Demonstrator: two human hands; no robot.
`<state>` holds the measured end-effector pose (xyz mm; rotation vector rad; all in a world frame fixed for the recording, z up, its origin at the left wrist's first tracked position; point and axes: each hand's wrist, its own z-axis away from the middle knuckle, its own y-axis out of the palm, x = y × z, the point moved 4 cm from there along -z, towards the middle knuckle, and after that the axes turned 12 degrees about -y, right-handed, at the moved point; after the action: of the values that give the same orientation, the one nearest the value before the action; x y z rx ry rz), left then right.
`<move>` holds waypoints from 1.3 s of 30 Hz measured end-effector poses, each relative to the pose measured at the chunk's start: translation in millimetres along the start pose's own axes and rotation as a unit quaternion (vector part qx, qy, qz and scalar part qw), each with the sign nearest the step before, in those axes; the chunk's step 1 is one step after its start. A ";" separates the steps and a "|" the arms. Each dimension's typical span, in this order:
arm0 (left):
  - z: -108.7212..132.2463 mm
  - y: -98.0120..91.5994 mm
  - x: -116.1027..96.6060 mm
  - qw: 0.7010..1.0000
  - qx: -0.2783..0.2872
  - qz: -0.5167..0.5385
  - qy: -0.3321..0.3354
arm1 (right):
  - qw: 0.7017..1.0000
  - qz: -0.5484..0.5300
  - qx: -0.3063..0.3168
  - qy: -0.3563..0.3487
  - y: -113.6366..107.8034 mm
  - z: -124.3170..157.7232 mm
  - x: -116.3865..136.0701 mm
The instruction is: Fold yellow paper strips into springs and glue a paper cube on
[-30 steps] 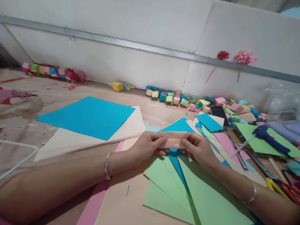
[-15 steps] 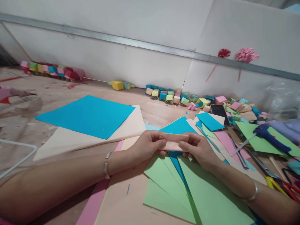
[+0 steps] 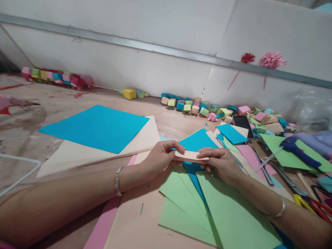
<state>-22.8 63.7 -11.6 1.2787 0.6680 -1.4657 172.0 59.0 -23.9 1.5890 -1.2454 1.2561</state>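
Observation:
A small folded strip of peach paper point(image 3: 190, 156) is held level between my two hands. My left hand point(image 3: 162, 157) pinches its left end, index finger on top. My right hand point(image 3: 220, 160) grips the right end between thumb and fingers. Beneath them lie green sheets point(image 3: 233, 204) and a blue sheet point(image 3: 198, 140), over a large peach sheet point(image 3: 137, 214) with a pink edge showing. Farther left, a big blue sheet point(image 3: 95, 128) rests on a cream one point(image 3: 62, 159).
Small paper boxes point(image 3: 186, 107) line the wall. At the right are a phone point(image 3: 243, 125), cut paper pieces, a blue glue gun point(image 3: 301, 154), a metal cutter point(image 3: 263, 167) and scissors point(image 3: 302, 202). A white wire frame point(image 3: 20, 159) is at far left.
The peach paper has turned from an open-looking fold with its inner face showing to a narrow flat strip. My fingers have shifted onto its upper side.

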 end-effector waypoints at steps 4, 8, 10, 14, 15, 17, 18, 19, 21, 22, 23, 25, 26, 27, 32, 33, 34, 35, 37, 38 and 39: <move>-0.8 -2.8 -3.0 0.998 0.007 0.065 -0.012 | 0.997 0.032 0.042 -0.060 1.6 -1.2 7.7; -0.5 -5.7 -4.0 0.989 0.030 0.143 -0.025 | 0.977 0.102 0.059 -0.177 3.7 0.2 13.8; 2.0 -4.2 -4.5 0.983 0.050 0.176 -0.012 | 0.967 0.115 0.049 -0.223 5.5 2.2 15.9; 14.1 7.4 -2.8 0.985 0.100 0.136 -0.020 | 0.953 0.112 0.024 -0.280 12.4 9.4 22.5; 17.6 12.1 -1.5 0.986 0.127 0.103 -0.036 | 0.950 0.116 0.024 -0.290 15.0 11.5 24.3; 22.7 18.9 -0.8 0.985 0.166 0.023 -0.033 | 0.941 0.137 0.050 -0.306 21.7 15.3 26.8; 23.5 19.8 -2.2 0.986 0.165 -0.019 -0.003 | 0.933 0.156 0.074 -0.317 25.6 16.8 27.4; 23.4 19.7 -3.8 0.985 0.157 -0.056 0.034 | 0.920 0.181 0.099 -0.333 29.4 18.1 27.7; 21.1 17.8 -6.2 0.979 0.138 -0.112 0.103 | 0.883 0.243 0.139 -0.377 35.4 19.9 27.4; 19.3 16.3 -6.7 0.975 0.130 -0.128 0.128 | 0.862 0.273 0.151 -0.399 37.2 20.4 26.9; 17.4 14.2 -7.1 0.972 0.117 -0.140 0.149 | 0.843 0.299 0.156 -0.418 38.1 20.6 26.2; 14.3 8.6 -8.6 0.966 0.072 -0.166 0.185 | 0.821 0.342 0.150 -0.433 36.8 20.0 25.3; 13.3 5.8 -9.5 0.961 0.046 -0.186 0.199 | 0.816 0.360 0.136 -0.431 34.6 19.7 25.8; 13.0 3.5 -10.8 0.953 0.019 -0.212 0.214 | 0.813 0.377 0.112 -0.428 31.6 19.8 27.5; 19.1 2.3 -15.7 0.870 -0.044 -0.386 0.304 | 0.772 0.435 0.015 -0.464 25.2 29.9 51.3; 20.8 3.2 -15.4 0.853 -0.041 -0.412 0.319 | 0.760 0.441 0.012 -0.477 27.1 32.6 57.0; 22.3 4.1 -14.6 0.838 -0.035 -0.434 0.330 | 0.752 0.444 0.010 -0.487 29.4 34.8 62.1; 23.4 4.8 -13.5 0.825 -0.027 -0.452 0.338 | 0.747 0.446 0.009 -0.493 31.7 36.2 66.5; 24.3 5.5 -10.7 0.809 -0.014 -0.476 0.345 | 0.748 0.440 0.009 -0.496 35.3 37.0 71.9; 24.1 5.6 -9.3 0.805 -0.008 -0.484 0.344 | 0.754 0.434 0.012 -0.492 36.4 36.4 72.8; 23.6 5.7 -7.9 0.802 -0.002 -0.489 0.341 | 0.763 0.427 0.015 -0.485 36.7 35.2 72.6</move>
<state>-26.9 43.6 3.5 1.5444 2.0494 -1.7361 148.5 -0.5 37.5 1.8001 -2.8599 0.8477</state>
